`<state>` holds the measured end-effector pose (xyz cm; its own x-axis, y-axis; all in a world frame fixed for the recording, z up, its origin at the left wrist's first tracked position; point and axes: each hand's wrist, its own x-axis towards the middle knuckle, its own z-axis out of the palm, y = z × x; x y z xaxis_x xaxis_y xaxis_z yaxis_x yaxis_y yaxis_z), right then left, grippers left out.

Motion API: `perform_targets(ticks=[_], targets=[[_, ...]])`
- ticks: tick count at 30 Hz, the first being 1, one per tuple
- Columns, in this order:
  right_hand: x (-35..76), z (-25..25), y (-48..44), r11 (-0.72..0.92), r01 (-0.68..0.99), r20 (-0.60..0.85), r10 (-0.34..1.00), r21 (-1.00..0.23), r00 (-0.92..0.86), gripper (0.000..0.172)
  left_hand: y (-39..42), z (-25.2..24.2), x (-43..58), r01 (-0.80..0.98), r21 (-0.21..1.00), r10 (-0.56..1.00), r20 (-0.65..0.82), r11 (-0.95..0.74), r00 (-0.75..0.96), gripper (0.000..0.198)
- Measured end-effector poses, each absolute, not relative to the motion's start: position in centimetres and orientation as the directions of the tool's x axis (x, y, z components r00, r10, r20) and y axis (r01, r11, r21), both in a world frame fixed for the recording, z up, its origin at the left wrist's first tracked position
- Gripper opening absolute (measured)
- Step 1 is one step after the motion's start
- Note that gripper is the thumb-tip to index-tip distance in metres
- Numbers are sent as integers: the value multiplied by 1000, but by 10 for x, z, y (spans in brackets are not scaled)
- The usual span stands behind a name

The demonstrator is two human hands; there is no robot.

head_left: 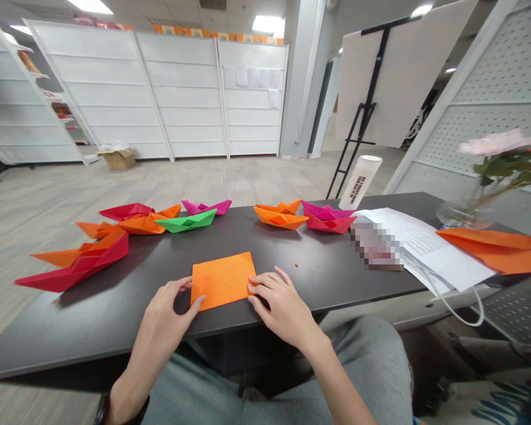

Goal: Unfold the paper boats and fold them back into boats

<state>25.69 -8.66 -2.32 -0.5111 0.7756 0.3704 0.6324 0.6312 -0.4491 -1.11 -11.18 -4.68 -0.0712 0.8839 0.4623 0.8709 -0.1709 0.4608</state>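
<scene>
A folded orange paper (223, 280) lies flat near the front edge of the dark table (115, 295). My left hand (170, 313) rests at its left side, thumb and forefinger touching the paper's left and lower edge. My right hand (278, 301) presses its fingertips on the paper's right edge. Both hands have fingers spread, flat on the sheet, gripping nothing.
Several folded paper boats sit along the table's far edge: red and orange (82, 262) at left, green (186, 221), magenta (206, 206), orange (281, 215), red (330, 223). Printed sheets (429, 248), orange papers (495, 248), a white tube (360, 182) and a flower vase (469, 209) stand at right.
</scene>
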Motion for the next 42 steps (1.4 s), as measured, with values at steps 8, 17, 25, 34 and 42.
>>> perform_targets(ticks=[8,17,25,34,42], targets=[[257,-26,-86,639,629,383,769,-443,-512,14,-110,-53,-9,856,508,879,446,-94,-168,43],[257,-29,-86,643,629,402,765,-437,-503,16,-111,-38,-2,759,597,885,461,-260,-59,28],[257,-34,-83,634,637,414,772,-439,-482,37,-121,-30,11,608,593,826,526,-528,205,26],[262,-43,-79,647,525,548,757,-553,-356,54,-143,-43,19,620,273,564,755,-735,335,34],[266,-55,-78,738,444,711,650,-508,-267,38,-149,-39,10,545,385,659,551,-745,512,49]])
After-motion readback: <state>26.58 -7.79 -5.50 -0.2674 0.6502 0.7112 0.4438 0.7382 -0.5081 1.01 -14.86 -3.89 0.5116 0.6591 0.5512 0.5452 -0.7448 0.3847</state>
